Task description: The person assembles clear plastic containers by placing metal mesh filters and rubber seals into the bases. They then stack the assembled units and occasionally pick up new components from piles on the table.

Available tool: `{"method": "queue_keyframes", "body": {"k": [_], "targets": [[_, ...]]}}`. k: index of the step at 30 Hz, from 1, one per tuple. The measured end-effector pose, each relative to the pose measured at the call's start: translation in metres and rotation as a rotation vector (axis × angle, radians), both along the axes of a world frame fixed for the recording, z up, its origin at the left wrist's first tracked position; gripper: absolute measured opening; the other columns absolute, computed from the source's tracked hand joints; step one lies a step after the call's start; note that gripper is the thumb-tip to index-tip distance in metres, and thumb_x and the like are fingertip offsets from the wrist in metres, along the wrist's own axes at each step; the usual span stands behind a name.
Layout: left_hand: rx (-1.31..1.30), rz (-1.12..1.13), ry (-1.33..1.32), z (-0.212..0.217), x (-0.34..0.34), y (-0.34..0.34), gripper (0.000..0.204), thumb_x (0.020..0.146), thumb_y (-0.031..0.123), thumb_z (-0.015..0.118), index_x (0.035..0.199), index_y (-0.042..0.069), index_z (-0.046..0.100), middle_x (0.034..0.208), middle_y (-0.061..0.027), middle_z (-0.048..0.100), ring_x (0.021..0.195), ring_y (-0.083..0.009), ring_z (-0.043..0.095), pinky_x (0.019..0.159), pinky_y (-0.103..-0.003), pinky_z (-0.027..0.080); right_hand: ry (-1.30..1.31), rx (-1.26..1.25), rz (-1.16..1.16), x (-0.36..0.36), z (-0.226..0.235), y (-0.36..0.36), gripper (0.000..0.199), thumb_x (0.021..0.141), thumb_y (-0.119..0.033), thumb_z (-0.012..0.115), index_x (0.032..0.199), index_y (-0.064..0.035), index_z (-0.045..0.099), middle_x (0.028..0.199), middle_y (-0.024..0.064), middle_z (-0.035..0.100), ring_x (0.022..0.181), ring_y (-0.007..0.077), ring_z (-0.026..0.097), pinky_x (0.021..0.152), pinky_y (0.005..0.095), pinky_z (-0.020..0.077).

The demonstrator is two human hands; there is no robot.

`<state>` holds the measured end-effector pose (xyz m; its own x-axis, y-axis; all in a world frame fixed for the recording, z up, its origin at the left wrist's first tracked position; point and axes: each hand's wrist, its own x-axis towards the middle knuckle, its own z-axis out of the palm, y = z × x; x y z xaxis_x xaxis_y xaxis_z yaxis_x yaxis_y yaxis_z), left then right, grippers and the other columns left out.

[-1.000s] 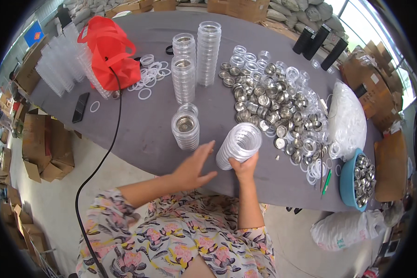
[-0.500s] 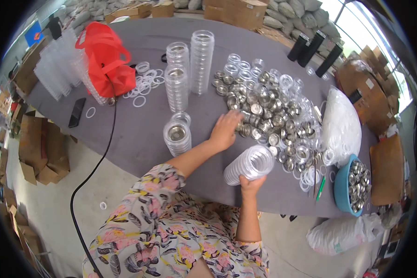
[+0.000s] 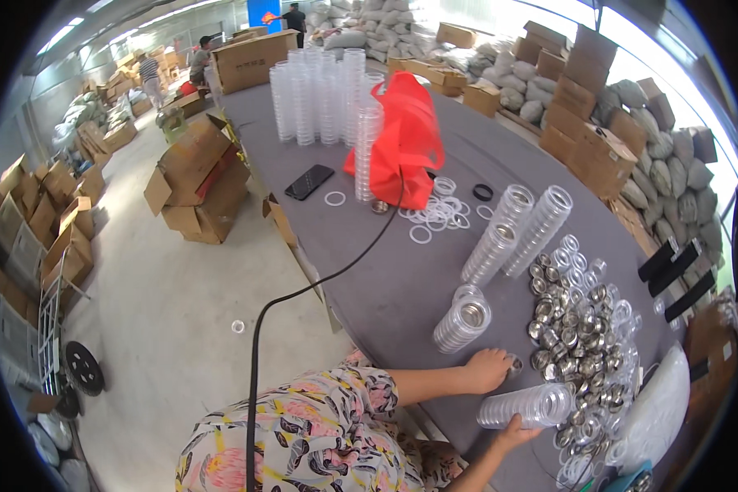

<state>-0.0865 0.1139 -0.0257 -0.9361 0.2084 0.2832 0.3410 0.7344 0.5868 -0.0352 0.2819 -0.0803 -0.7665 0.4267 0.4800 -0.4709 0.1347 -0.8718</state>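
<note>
A tilted stack of clear round plastic cups (image 3: 512, 407) lies along my right hand (image 3: 517, 433), whose fingers are closed round its underside. Beside it, my left hand (image 3: 485, 371) is closed on a small round silver metal cup (image 3: 513, 366) at its fingertips. Just beyond both hands spreads a heap of silver metal cups (image 3: 566, 338), with clear plastic cups along its far side. A short clear stack (image 3: 462, 321) with a metal cup in its top stands left of my left hand, and taller clear stacks (image 3: 541, 230) rise behind it.
On the table stand a red bag (image 3: 402, 143), several clear stacks (image 3: 316, 98), white rings (image 3: 439, 215) and a phone (image 3: 309, 182). A black cable (image 3: 303, 289) crosses the near edge. A white plastic bag (image 3: 656, 410) lies right. Cartons (image 3: 201, 184) and distant people (image 3: 149, 78) are beyond.
The view has swung left, showing more floor and cartons. My left hand has drawn back from the heap with a metal cup. My right hand still holds the clear stack.
</note>
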Motion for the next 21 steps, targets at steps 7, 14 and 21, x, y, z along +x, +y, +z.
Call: {"method": "queue_keyframes", "body": {"k": [7,14,21], "targets": [[-0.018,-0.105,0.308,-0.008,0.015,-0.021,0.017,0.075,0.013,0.062,0.09,0.007,0.055,0.098,-0.0102,0.052,0.1,-0.0264,0.048,0.083,-0.041,0.039,-0.006,-0.041,0.002,-0.008,0.0,0.003,0.1,0.067,-0.055,0.074,0.132,0.009,0.032,0.126,0.0234,0.044,0.113,0.032,0.048,0.097,0.0443,0.0371],[0.532,-0.019,0.143,0.006,0.033,-0.018,0.011,0.08,0.014,0.06,0.088,0.008,0.057,0.089,-0.0084,0.055,0.089,-0.0274,0.051,0.084,-0.04,0.037,-0.006,-0.15,0.101,-0.024,-0.016,0.021,0.069,0.077,-0.008,0.062,0.136,0.0021,0.029,0.13,0.0189,0.043,0.112,0.0291,0.048,0.096,0.0421,0.0403],[0.453,-0.502,0.886,0.133,0.038,-0.004,0.008,0.079,0.015,0.062,0.081,0.008,0.059,0.081,-0.0073,0.05,0.08,-0.0245,0.049,0.078,-0.037,0.04,-0.004,-0.047,0.029,-0.022,-0.001,-0.001,0.067,0.077,-0.009,0.062,0.135,0.0024,0.03,0.129,0.0188,0.044,0.112,0.0288,0.049,0.095,0.0419,0.0408]]}}
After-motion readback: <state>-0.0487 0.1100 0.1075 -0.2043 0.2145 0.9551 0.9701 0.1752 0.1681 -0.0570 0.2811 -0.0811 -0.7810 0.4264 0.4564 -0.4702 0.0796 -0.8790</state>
